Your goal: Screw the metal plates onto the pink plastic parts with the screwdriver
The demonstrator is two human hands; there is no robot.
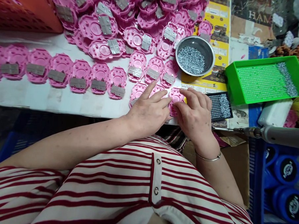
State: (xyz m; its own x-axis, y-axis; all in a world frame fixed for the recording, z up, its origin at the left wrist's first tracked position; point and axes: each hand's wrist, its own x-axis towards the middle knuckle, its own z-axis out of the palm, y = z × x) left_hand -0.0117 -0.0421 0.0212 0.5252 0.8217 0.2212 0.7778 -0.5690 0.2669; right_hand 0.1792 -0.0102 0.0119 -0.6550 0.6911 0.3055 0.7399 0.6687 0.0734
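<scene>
My left hand lies palm down with its fingers spread over two pink plastic housings, one of them this housing at its left side. Its fingertips reach toward another pink housing near the table's front edge. Over the right side of that piece, my right hand has thumb and fingers brought together in a pinch; whatever is between them is hidden. Just beyond my hands stand three pink housings, such as the middle one, each with a grey metal plate across its lower part.
A metal bowl of small screws and a black perforated tray lie right. Beyond is a green tray. An electric screwdriver juts in from the right. Pink housings pile up behind, beside an orange basket; more line up left.
</scene>
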